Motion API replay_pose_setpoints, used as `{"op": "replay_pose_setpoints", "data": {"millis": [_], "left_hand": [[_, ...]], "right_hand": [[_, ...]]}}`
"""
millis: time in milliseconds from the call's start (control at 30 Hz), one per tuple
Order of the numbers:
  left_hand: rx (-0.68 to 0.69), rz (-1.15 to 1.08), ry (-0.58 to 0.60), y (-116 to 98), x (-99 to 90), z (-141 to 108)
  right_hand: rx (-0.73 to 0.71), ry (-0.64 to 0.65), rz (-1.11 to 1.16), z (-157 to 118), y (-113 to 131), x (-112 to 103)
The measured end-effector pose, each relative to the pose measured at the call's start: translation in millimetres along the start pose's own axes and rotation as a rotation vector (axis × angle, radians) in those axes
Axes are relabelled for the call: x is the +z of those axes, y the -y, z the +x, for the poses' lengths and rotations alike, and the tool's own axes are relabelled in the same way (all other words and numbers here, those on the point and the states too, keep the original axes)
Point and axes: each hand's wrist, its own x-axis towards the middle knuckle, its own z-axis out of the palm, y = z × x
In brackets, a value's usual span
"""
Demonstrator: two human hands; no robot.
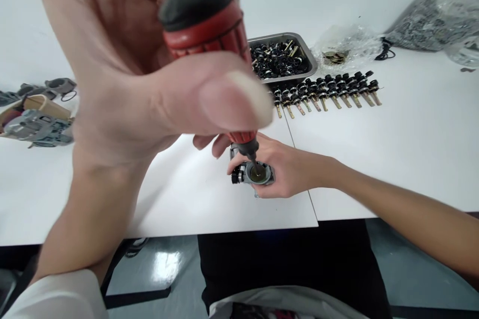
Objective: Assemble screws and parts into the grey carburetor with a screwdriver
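Observation:
Close to the camera, my left hand [123, 94] is wrapped round the red handle of a screwdriver [204, 25] with a black end cap. The screwdriver points downward, and its tip reaches into the round bore of a small grey metal carburetor body [247, 173]. A brass-coloured disc [258, 174] lies inside that bore, with a small screw-like spot at its middle. My right hand [282, 167] grips the carburetor body on the white table from the right. A black fitting sticks out at the body's left side. Fingers of my left hand partly hide the body's far side.
Behind stands a metal tray [312, 60] of black and brass parts. Before it lies a row of shafts [337, 92] with black ends. A plastic bag with brass discs [335, 57] and a large bag of grey parts [426, 15] lie right. Carburetor bodies [45, 127] sit left.

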Motion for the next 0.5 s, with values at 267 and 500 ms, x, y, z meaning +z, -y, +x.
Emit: {"op": "replay_pose_setpoints", "data": {"millis": [267, 500], "left_hand": [[0.126, -0.378, 0.231, -34, 28.8, 45], [0.054, -0.474, 0.43, -67, 32.6, 48]], "right_hand": [[-0.013, -0.015, 0.01, 0, 0, 3], [-0.035, -0.033, 0.013, 0, -2, 3]]}}
